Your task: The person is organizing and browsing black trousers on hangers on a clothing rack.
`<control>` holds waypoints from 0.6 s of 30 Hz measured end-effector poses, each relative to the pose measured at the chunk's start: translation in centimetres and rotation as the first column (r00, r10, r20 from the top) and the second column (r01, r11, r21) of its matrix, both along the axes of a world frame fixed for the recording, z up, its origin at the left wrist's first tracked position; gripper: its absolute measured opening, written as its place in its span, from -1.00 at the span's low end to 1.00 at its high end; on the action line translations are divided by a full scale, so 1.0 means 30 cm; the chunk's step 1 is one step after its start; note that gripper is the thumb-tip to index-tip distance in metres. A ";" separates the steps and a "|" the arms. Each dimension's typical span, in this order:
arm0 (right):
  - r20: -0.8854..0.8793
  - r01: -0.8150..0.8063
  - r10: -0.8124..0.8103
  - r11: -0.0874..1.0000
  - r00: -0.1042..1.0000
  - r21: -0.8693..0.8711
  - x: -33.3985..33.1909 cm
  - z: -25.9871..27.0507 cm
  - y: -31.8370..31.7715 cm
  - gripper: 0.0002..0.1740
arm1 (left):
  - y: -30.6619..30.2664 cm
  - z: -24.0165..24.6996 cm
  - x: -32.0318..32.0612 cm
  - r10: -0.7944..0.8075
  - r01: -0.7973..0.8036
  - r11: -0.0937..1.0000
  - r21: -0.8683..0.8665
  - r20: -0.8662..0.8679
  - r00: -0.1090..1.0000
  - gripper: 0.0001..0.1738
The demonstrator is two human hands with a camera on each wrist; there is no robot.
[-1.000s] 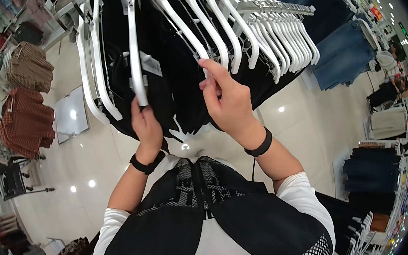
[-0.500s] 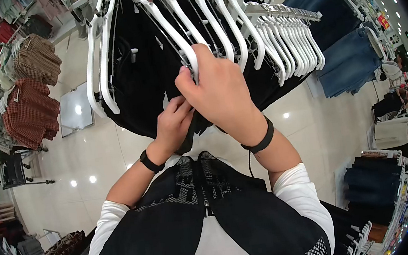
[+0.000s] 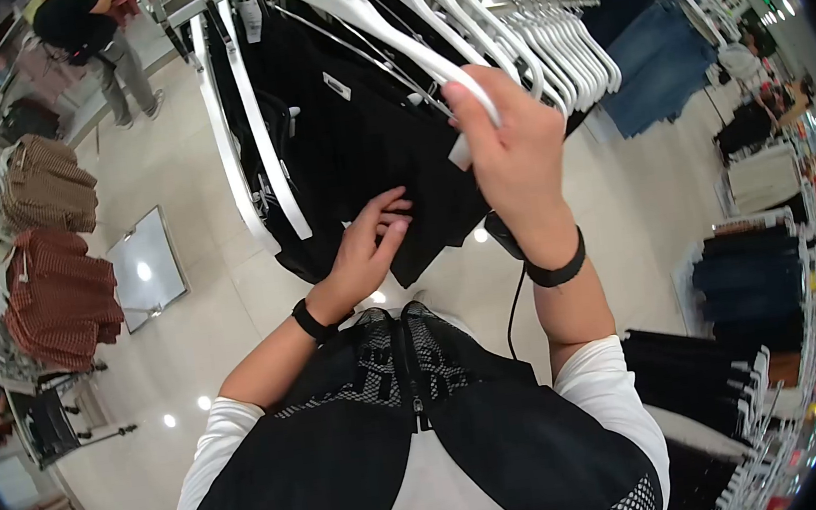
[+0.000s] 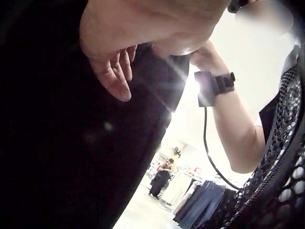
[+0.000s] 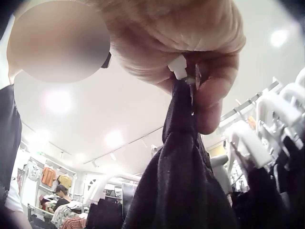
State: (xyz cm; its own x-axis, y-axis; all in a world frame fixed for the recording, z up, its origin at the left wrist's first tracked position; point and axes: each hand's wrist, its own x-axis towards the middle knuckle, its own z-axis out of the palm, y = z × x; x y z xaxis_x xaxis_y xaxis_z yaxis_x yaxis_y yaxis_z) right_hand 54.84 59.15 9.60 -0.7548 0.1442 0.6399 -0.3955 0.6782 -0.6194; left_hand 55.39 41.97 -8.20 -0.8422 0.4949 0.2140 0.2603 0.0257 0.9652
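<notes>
My right hand (image 3: 520,157) grips the lower end of a white hanger (image 3: 394,40) in the head view. Black trousers or a similar black garment (image 3: 365,139) hang from it, a small white label near the top. In the right wrist view the fingers of my right hand (image 5: 178,47) curl round the clip end, with gathered black cloth (image 5: 178,176) below. My left hand (image 3: 367,250) lies against the garment's front, fingers loosely bent. The left wrist view shows my left hand (image 4: 143,38) beside the dark cloth (image 4: 95,143), pinching nothing visible.
More white hangers (image 3: 258,131) hang left of the garment, and several others (image 3: 572,60) on a rail at the right. Jeans (image 3: 658,65) hang beyond. A checked red garment (image 3: 60,295) is on a rack at the left. A person (image 3: 92,39) stands at the upper left.
My right hand has moved right and swung the gripped hanger outward, spreading the garment into view. My left hand has shifted slightly right, and its fingers have loosened from the cloth.
</notes>
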 end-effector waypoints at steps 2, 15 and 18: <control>0.021 -0.002 0.004 0.995 1.000 -0.096 0.073 0.012 0.012 -0.83 | -0.015 -0.030 -0.007 -0.022 0.018 0.999 0.035 0.108 0.994 -0.52; 0.120 0.231 -0.210 0.952 0.970 -0.200 0.695 -0.194 0.254 -0.67 | 0.008 -0.176 -0.012 -0.081 -0.020 0.983 0.185 0.526 0.846 -0.46; 0.225 0.266 -0.220 0.942 0.949 -0.205 0.820 -0.173 0.300 -0.52 | 0.052 -0.165 0.011 0.105 -0.104 0.990 -0.094 0.011 0.994 -0.24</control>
